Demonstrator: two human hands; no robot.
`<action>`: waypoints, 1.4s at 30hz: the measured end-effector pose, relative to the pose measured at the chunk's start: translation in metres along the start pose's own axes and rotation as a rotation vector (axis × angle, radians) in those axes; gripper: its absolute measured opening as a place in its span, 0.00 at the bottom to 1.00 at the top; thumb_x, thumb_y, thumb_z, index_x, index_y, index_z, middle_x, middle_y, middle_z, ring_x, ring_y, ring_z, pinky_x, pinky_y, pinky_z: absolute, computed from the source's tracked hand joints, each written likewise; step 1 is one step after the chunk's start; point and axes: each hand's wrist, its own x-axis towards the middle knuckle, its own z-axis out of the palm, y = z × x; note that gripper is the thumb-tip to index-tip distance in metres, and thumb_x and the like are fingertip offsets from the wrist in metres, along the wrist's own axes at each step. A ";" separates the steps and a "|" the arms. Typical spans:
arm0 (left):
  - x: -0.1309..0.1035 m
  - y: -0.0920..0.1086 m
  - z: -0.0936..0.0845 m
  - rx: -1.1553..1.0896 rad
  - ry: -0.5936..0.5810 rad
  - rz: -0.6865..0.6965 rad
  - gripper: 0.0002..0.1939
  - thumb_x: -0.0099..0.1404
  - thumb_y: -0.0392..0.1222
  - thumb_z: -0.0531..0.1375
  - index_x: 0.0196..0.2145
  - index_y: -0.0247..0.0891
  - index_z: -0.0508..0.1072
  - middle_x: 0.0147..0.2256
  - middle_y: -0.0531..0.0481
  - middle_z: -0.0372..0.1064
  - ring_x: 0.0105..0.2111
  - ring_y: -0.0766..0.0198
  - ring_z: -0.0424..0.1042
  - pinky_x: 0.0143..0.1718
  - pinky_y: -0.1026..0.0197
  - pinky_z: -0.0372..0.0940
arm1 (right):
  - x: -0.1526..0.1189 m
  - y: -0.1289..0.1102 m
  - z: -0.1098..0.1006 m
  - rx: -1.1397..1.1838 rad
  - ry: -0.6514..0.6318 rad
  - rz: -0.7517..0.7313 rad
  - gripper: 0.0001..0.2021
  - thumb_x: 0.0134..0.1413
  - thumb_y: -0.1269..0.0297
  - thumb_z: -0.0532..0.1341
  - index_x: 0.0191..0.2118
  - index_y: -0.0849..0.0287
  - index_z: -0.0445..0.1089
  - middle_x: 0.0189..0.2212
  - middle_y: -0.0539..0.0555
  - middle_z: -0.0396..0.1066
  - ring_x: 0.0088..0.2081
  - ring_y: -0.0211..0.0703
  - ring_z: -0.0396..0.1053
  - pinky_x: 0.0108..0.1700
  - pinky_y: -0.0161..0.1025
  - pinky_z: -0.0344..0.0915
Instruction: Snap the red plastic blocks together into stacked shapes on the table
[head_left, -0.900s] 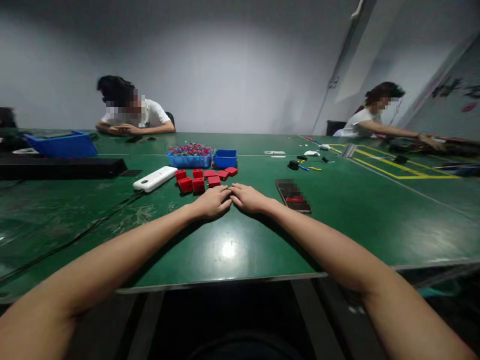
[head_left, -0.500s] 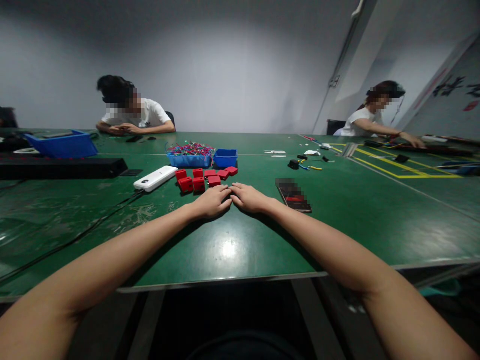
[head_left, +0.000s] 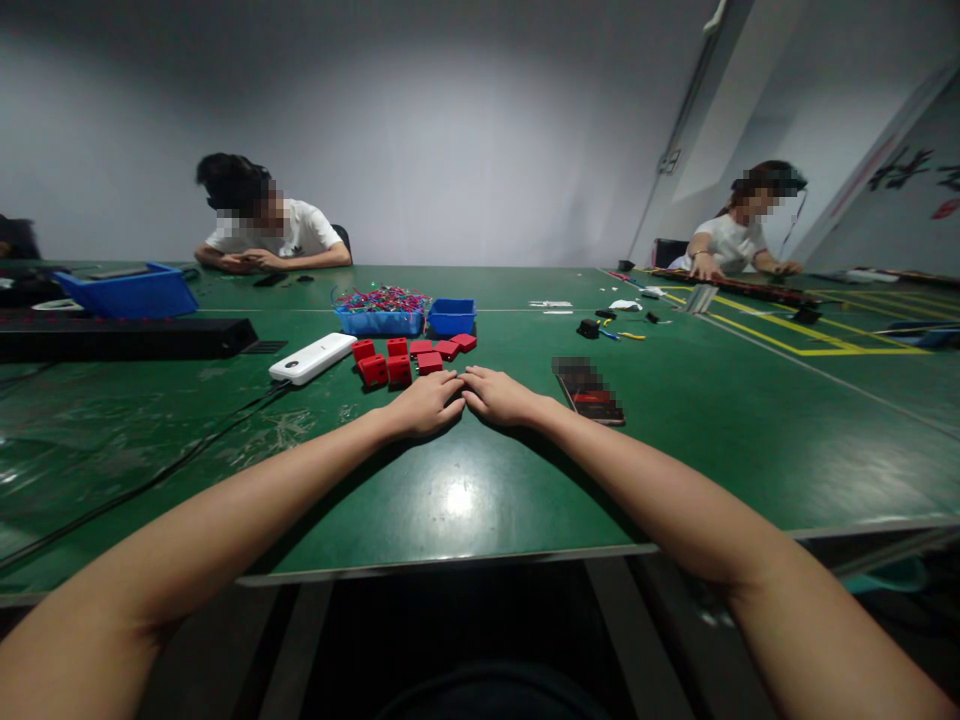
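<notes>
Red blocks are sitting at eleven o'clock, near the left hand; its fingers sliding forward could be scattering them. That and the right hand are lying palm-down, fingertips meeting, gripping nothing. I'm counting perhaps eight blocks, some overlapping, and one phone at three o'clock.

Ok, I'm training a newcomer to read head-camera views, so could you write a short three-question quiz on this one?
1. True or false: the phone lies to the right of the right hand.
2. Which is nearest the left hand: (a) red blocks, (b) white device, (c) black bar?
3. What colour is the small bin beside the heaped tray?
Key: 1 true; 2 a; 3 blue.
</notes>
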 end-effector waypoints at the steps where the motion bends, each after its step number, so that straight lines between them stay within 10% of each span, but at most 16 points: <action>1: 0.000 0.000 0.000 -0.003 0.000 -0.002 0.22 0.69 0.44 0.52 0.55 0.29 0.69 0.57 0.32 0.66 0.57 0.49 0.66 0.60 0.49 0.61 | 0.000 0.000 0.000 -0.001 0.000 0.002 0.21 0.66 0.64 0.52 0.60 0.68 0.63 0.61 0.69 0.62 0.64 0.52 0.60 0.64 0.49 0.56; 42: -0.003 0.003 -0.006 -0.001 0.003 0.007 0.22 0.70 0.45 0.51 0.55 0.29 0.69 0.57 0.32 0.66 0.57 0.49 0.67 0.59 0.49 0.62 | -0.002 -0.005 -0.008 -0.003 -0.025 -0.012 0.20 0.66 0.64 0.51 0.58 0.70 0.64 0.60 0.70 0.63 0.63 0.53 0.60 0.64 0.49 0.57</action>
